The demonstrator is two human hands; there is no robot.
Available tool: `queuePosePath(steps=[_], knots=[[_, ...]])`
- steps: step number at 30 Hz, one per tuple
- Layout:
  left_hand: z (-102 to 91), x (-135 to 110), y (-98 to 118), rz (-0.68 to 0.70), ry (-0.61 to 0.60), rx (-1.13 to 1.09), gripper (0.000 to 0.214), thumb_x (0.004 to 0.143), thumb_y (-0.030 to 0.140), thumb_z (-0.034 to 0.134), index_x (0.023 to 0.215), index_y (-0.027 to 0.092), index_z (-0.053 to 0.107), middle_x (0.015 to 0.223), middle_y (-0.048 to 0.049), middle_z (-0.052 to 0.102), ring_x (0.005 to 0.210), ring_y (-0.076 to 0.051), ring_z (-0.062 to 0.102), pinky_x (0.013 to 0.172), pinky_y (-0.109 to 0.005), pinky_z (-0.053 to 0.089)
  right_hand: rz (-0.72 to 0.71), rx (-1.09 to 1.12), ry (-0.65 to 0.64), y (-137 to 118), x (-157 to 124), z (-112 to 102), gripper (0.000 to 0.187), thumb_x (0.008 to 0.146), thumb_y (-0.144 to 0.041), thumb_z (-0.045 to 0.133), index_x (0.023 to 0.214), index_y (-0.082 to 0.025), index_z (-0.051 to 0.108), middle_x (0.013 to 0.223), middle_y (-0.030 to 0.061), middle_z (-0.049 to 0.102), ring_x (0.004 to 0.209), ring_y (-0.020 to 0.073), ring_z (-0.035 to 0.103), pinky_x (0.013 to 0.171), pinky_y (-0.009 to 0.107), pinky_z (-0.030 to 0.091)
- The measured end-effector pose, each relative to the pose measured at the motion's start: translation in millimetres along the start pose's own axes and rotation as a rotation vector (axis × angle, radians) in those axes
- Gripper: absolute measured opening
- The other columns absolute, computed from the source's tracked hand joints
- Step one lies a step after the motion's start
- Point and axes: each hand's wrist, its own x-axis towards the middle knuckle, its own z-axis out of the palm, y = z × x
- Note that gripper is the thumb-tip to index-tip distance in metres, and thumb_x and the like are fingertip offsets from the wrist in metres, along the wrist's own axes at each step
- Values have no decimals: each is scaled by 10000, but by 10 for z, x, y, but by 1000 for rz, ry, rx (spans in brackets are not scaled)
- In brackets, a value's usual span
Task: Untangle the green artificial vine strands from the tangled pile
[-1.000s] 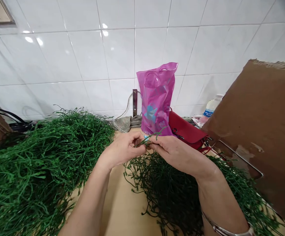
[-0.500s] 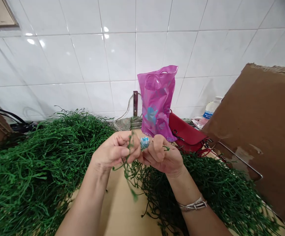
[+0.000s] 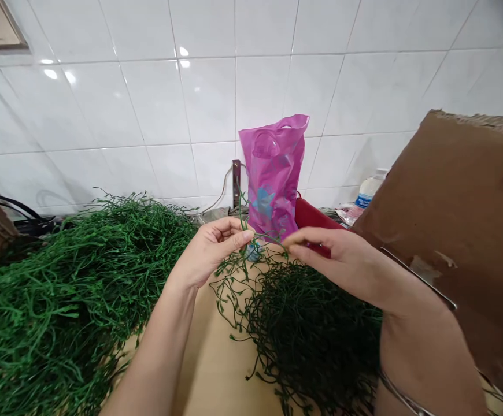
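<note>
Between thumb and fingers, my left hand [image 3: 219, 245] pinches a thin green plastic stem [image 3: 267, 236] with small branching tips. Part of it rises above my left hand and in front of the pink bag. My right hand [image 3: 342, 257], also closed in a pinch, has the stem's right-hand end at its fingertips. Just behind and below the stem stands a small clear container with blue and white contents [image 3: 254, 252], partly covered by greenery. A dark green pile of stems [image 3: 312, 323] lies under my right hand. Another, brighter heap of stems [image 3: 73, 289] spreads left of my left forearm.
A pink plastic bag [image 3: 275, 179] stands against the white tiled wall [image 3: 147, 104]. Behind my right hand is a red bag [image 3: 314, 215]. A large cardboard piece [image 3: 459, 231] leans at the right, near a plastic bottle [image 3: 366, 193]. The wooden tabletop [image 3: 214, 358] shows between the heaps.
My hands were close together and curled around the stems. Now they are apart, my right hand having turned and moved right, with the stem stretched between them.
</note>
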Motion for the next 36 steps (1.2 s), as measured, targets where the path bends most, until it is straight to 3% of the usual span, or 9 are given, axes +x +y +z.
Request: queuePosePath(steps=[2,4,8,15,23,27,31,36], knots=[[50,-24,27,1,-19,46,254,795,371,771,740,152,655,688,29,580,666,-98,506,663,-225,415,-15,47,139,-97,59,88,245,963,-390,540,970,-231,726,932,48,741,828,202,645,725,322,509],[78,-44,49,15,-28,101,260,815,380,749,739,153,648,684,33,557,656,-97,480,637,-223,389,-35,100,177,-173,116,171,226,958,-377,551,998,-227,715,967,48,726,831,188,636,716,307,510],[85,-53,52,30,-7,161,260,831,405,730,780,166,640,677,35,546,639,-103,463,623,-231,377,-66,177,114,-199,174,262,157,934,-302,577,889,-212,698,844,19,690,768,162,606,679,280,500],[133,-20,-8,22,-72,94,304,902,434,634,761,170,579,701,23,543,689,-117,492,706,-248,417,14,200,97,-160,180,251,188,946,-296,535,848,-193,658,777,5,642,694,136,539,613,258,449],[142,1,-26,57,-25,100,215,858,361,702,845,163,620,711,40,529,674,-97,456,657,-224,375,-13,250,16,-133,194,271,158,909,-297,589,898,-203,716,787,-5,656,712,139,564,645,265,444],[150,5,-31,120,41,96,202,819,330,746,807,167,626,697,50,516,643,-87,441,629,-222,369,-2,397,-43,-102,229,340,108,854,-297,640,849,-198,684,766,-21,609,696,126,526,625,255,417],[162,-1,-6,72,39,61,247,790,358,773,848,160,637,728,41,541,675,-88,472,645,-219,387,44,582,30,-86,264,416,88,808,-286,632,815,-203,604,743,-38,539,673,112,471,605,246,383],[178,6,-4,-59,-8,15,340,706,365,836,815,148,598,707,50,525,673,-82,469,653,-215,380,167,646,113,-58,293,495,105,755,-259,635,817,-203,571,648,-75,438,571,92,360,522,240,284]])
